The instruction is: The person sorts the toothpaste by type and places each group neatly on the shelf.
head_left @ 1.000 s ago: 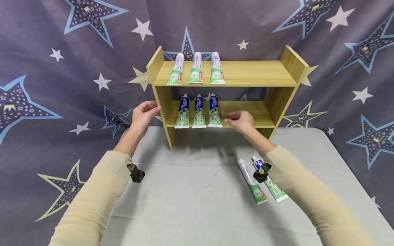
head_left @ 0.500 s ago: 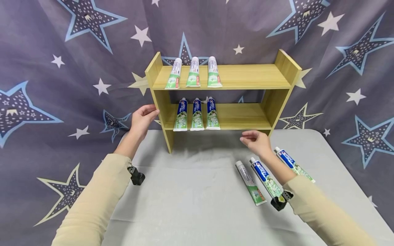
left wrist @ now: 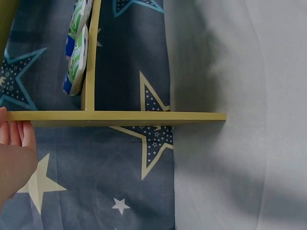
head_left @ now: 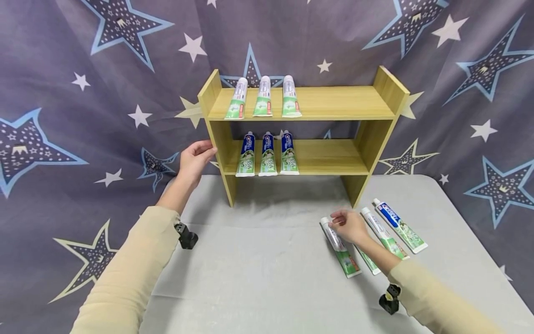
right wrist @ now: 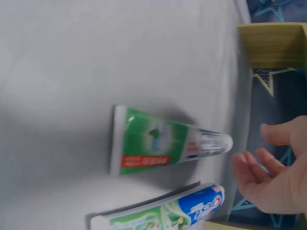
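Observation:
My left hand (head_left: 195,162) pinches the front edge of the left side panel of a wooden two-tier shelf (head_left: 346,103); in the left wrist view its fingertips lie against the panel's outer face. My right hand (head_left: 351,227) hovers over the table by the cap end of a white-and-green toothpaste tube (head_left: 344,255). In the right wrist view, thumb and fingers stand apart just beyond that tube's cap, holding nothing. Beside it lies a blue-and-green toothpaste tube (right wrist: 196,207), partly hidden by my hand in the head view.
Three white-and-green tubes (head_left: 263,97) lean on the upper tier's left half. On the lower tier are three blue-and-green tubes (head_left: 268,155). Farther right on the grey-covered table (head_left: 258,273) lie another white-and-green tube (head_left: 384,234) and another blue-and-green one (head_left: 401,227). A star-patterned curtain (head_left: 137,185) hangs behind.
My right hand has left the lower tier, beside its third blue-and-green tube, and moved down and right to the tubes on the table. My left hand has stayed on the side panel.

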Motion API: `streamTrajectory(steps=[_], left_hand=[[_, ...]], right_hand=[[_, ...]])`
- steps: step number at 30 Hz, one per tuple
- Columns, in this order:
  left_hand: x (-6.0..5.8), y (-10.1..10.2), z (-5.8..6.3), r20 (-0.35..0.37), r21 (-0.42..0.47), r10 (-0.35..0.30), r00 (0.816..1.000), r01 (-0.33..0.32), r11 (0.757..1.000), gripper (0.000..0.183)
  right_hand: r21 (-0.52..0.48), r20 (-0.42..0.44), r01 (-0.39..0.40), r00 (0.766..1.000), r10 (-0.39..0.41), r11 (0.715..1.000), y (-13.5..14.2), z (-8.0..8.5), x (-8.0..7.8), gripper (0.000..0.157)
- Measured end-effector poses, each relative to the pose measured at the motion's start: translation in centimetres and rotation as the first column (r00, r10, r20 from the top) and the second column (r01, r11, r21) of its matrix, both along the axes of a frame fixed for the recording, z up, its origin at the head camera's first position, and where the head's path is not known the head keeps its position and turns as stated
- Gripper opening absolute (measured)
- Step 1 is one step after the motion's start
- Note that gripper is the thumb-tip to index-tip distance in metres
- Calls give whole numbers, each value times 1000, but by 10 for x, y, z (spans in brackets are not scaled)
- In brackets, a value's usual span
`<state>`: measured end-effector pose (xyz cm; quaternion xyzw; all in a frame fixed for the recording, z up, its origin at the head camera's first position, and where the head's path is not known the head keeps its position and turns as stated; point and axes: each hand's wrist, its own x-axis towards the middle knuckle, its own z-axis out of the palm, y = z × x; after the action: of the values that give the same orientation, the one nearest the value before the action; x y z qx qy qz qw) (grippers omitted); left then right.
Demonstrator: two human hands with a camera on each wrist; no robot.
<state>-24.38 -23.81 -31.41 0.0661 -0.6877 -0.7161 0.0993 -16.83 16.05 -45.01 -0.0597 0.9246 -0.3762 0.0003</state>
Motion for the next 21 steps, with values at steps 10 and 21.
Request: streamTrajectory(steps=[10,21], left_hand=[[-1,1,0,-2,9,2,1000,-2,1000,16],[-1,0,1,-4,27,1,1000,-1,1000,16]], right_hand=[[178,92,-5,996,-12,984,5,-16,12,25],[244,80,20,996,-41,970,2,-24,12,28]])
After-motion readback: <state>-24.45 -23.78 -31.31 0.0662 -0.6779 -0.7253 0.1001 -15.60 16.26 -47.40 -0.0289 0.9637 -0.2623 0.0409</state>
